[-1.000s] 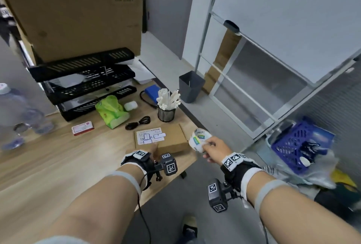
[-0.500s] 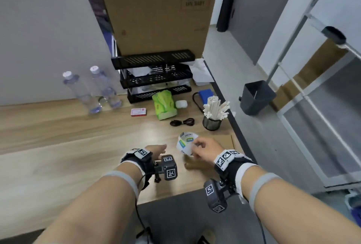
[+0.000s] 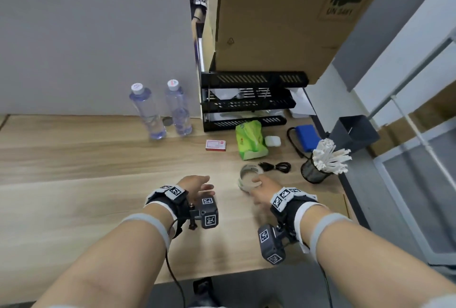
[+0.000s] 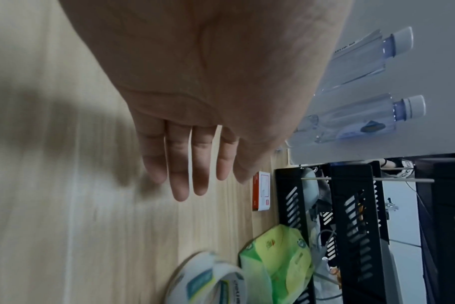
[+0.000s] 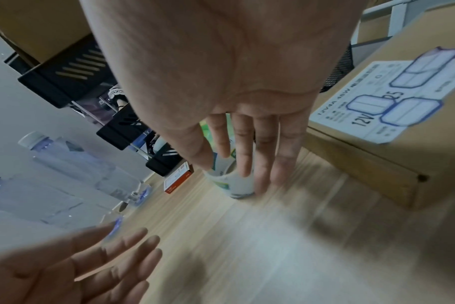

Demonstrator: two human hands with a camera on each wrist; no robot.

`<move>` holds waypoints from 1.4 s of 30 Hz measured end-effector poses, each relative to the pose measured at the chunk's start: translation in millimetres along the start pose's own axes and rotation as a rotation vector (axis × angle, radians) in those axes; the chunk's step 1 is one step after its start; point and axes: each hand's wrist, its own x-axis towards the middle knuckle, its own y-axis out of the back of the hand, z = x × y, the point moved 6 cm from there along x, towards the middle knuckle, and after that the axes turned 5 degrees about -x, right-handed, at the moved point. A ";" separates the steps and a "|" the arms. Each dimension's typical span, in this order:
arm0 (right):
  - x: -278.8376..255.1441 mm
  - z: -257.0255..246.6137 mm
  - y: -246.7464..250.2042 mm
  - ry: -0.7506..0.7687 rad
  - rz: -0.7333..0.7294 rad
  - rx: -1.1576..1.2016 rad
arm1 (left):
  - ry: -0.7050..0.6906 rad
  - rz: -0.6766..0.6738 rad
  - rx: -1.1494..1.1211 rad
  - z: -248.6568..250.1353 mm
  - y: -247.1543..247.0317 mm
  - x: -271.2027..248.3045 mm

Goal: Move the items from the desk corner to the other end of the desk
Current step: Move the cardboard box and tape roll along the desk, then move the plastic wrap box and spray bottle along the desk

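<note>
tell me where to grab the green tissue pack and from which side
Take the green tissue pack across its long sides from above, fingers one side, thumb the other. It lies flat and soft, its near end free; the tray rack crowds the far end.

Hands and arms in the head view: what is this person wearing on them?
Both forearms are bare. Each has a pale grey band below a black-and-white wrist strap bearing square black-and-white markers. A small black cube camera with the same markers hangs from the strap by the left hand and the right hand. Thin black cables trail down from each.
</note>
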 end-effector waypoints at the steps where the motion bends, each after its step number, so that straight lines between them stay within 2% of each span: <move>1: -0.1 -7.2 0.0 -0.010 0.005 0.020 | -0.010 -0.005 -0.003 4.9 4.3 -1.3; 4: 0.1 -29.6 -3.4 0.011 0.005 0.013 | -0.034 0.013 -0.038 16.6 21.0 -11.8; 7: -0.3 -58.1 -19.0 0.082 -0.083 0.006 | -0.096 0.075 -0.095 24.1 47.3 -26.8; 12: -7.8 -126.9 -59.1 0.232 -0.234 -0.036 | -0.187 0.254 -0.219 12.3 118.4 -68.4; 20: -74.0 -235.4 -178.4 0.397 -0.530 -0.091 | -0.240 0.490 -0.429 -66.5 231.3 -168.5; 25: -123.2 -280.2 -269.1 0.456 -0.703 -0.195 | -0.271 0.531 -0.571 -125.9 307.3 -193.9; 29: -156.0 -312.3 -336.3 0.459 -0.709 -0.236 | -0.280 0.528 -0.637 -168.8 379.6 -213.7; 32: -180.4 -341.6 -388.7 0.465 -0.687 -0.293 | -0.329 0.588 -0.670 -190.5 446.4 -238.8; 38: -244.1 -411.0 -492.5 0.554 -0.626 -0.394 | -0.411 0.649 -0.699 -221.9 574.3 -310.6; 42: -280.7 -444.7 -553.3 0.578 -0.681 -0.368 | -0.442 0.714 -0.717 -228.5 645.1 -341.9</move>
